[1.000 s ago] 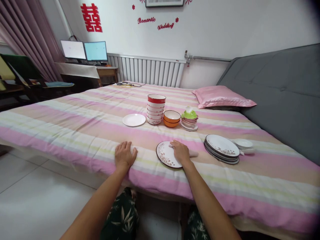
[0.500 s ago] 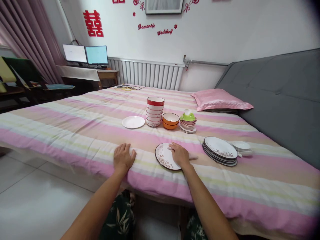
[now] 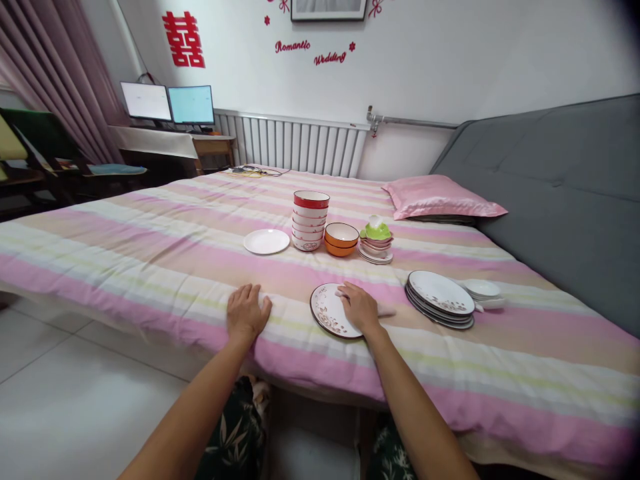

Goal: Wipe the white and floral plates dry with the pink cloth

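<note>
My left hand (image 3: 248,312) lies flat on the striped bedspread with its fingers spread, holding nothing. Near the bed's front edge is a white plate (image 3: 331,313) with a dark rim and brown flowers. My right hand (image 3: 360,308) rests over the plate's right part, its fingers curled round a pale slim-handled utensil (image 3: 387,311). One end of it sticks out to the right past the plate and a small tip shows by the fingertips; the middle is hidden under my palm. To the right stands a stack of matching plates (image 3: 440,293).
Farther back are a plain white plate (image 3: 267,241), a tall stack of red-and-white bowls (image 3: 309,223), orange bowls (image 3: 341,241) and small dishes topped by a green one (image 3: 376,235). White small dishes (image 3: 483,289) sit beyond the plate stack. A pink pillow (image 3: 443,197) lies near the grey headboard (image 3: 550,173).
The view has tilted down very slightly. Both hands, the plate and the other dishes stay where they were.
</note>
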Action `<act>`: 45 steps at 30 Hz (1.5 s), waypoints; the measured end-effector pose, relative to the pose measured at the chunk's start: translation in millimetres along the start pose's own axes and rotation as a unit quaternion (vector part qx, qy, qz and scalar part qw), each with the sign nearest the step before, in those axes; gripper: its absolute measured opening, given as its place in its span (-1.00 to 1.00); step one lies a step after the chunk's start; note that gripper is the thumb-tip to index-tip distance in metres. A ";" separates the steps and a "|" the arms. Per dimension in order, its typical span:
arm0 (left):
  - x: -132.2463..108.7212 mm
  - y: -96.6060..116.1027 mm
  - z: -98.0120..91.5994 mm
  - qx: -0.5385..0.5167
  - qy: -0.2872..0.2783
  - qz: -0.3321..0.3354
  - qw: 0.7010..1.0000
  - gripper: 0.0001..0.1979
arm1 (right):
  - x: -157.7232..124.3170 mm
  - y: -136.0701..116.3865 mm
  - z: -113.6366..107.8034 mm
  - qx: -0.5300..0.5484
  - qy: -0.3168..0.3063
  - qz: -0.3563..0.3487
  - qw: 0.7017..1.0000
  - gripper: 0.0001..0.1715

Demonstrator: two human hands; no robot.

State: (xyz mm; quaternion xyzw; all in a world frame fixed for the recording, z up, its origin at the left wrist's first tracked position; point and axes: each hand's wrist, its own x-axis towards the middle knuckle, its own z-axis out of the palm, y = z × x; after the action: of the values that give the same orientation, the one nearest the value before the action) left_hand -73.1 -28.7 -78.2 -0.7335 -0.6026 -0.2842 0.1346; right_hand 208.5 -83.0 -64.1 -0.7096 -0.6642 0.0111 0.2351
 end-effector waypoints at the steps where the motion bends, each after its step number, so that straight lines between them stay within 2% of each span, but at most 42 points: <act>1: 0.1 0.0 0.0 -0.001 -0.001 0.000 1.000 -0.58 | 0.0 0.2 0.3 0.001 0.001 0.000 1.000 -0.61; 45: 1.2 -0.6 0.1 0.016 0.000 0.005 1.000 -0.57 | 0.4 0.7 0.0 0.013 0.000 -0.005 1.000 -0.59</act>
State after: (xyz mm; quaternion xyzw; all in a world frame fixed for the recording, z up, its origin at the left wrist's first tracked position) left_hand -73.5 -27.5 -77.7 -0.7345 -0.6033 -0.2734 0.1475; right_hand 209.1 -82.6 -64.2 -0.7030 -0.6677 0.0184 0.2444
